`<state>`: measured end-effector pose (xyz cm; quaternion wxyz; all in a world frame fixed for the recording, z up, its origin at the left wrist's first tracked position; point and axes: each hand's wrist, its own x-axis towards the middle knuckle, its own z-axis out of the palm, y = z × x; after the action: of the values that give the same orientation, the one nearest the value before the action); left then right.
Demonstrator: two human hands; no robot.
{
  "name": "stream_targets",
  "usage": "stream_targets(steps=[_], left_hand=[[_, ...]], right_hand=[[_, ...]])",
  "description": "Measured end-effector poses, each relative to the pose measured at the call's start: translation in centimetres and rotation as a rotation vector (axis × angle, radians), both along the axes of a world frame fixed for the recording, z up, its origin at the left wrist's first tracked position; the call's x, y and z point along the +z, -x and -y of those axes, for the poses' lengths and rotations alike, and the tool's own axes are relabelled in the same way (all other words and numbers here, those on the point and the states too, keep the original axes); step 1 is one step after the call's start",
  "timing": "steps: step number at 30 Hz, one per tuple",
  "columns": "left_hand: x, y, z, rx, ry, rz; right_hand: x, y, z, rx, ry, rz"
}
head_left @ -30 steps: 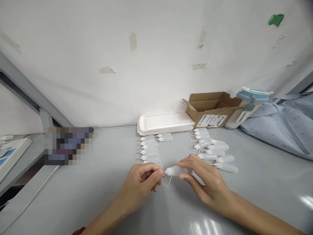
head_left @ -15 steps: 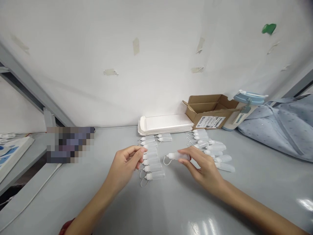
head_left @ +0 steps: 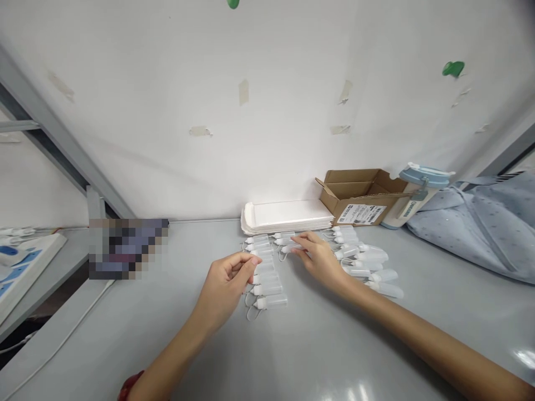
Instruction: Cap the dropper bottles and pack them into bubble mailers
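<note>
Grey table [head_left: 125, 334]: right hand [head_left: 320, 259] grip pinching dropper bottle [head_left: 290, 248], bottle rows [head_left: 270, 289] either side; left hand [head_left: 225, 281] grip half-curled, seemingly empty.

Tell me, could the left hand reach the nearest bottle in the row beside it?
Probably yes. The left hand is just left of that bottle, which lies on the table with nothing between them; the right hand holds another bottle farther back.

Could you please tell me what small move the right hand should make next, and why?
Probably set the small translucent plastic bottle down and release it: the right hand holds it close to the grey table, right by two bottles lying beside the longer column.
</note>
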<state>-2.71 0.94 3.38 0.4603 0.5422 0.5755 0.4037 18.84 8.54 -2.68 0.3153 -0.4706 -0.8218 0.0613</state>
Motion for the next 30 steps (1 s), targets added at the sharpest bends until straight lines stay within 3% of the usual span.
stream_targets(steps=[8, 10, 12, 14, 16, 18, 21, 22, 23, 24, 25, 28, 30], left_hand=[[0.0, 0.1, -0.2, -0.007, -0.022, -0.069], [0.2, 0.7, -0.4, 0.087, -0.164, -0.131], [0.3, 1.7, -0.8, 0.256, -0.418, -0.216], [0.1, 2.5, -1.3, 0.297, -0.586, -0.344], [-0.4, 2.8, -1.6, 0.163, -0.566, -0.453], [-1.0, 2.5, -1.8, 0.145, -0.604, -0.534], [-1.2, 0.8, -2.4, 0.144, -0.918, -0.743], [-0.9, 0.1, -2.7, 0.016, -1.048, -0.845], [-0.4, -0.8, -3.2, -0.231, -1.129, -0.938], [0.1, -1.6, -3.7, -0.383, -1.187, -0.987], [0.7, -2.4, -4.2, -0.401, -1.197, -1.002], [1.7, -3.8, -5.1, 0.048, -1.11, -0.867], [1.3, -3.7, -4.8, 0.04, -1.171, -0.889]], right_hand=[[0.5, 0.0, -0.3, 0.055, -0.055, 0.235], [0.6, 0.2, -0.3, 0.061, -0.066, 0.295], [0.8, 0.3, -0.2, 0.052, -0.071, 0.329], [1.2, -0.1, -0.2, 0.029, -0.07, 0.345], [1.9, -1.1, -0.3, -0.006, -0.064, 0.347], [2.9, -2.9, -0.7, -0.046, -0.049, 0.333], [4.3, -6.7, -1.5, -0.109, -0.004, 0.286], [4.8, -8.0, -1.7, -0.12, 0.02, 0.27], [5.2, -9.2, -1.9, -0.12, 0.048, 0.256], [5.6, -10.4, -2.0, -0.107, 0.084, 0.246], [6.0, -11.5, -2.0, -0.091, 0.125, 0.24], [6.7, -14.2, -1.4, -0.057, 0.237, 0.223], [6.9, -15.7, -0.8, -0.055, 0.28, 0.202]])
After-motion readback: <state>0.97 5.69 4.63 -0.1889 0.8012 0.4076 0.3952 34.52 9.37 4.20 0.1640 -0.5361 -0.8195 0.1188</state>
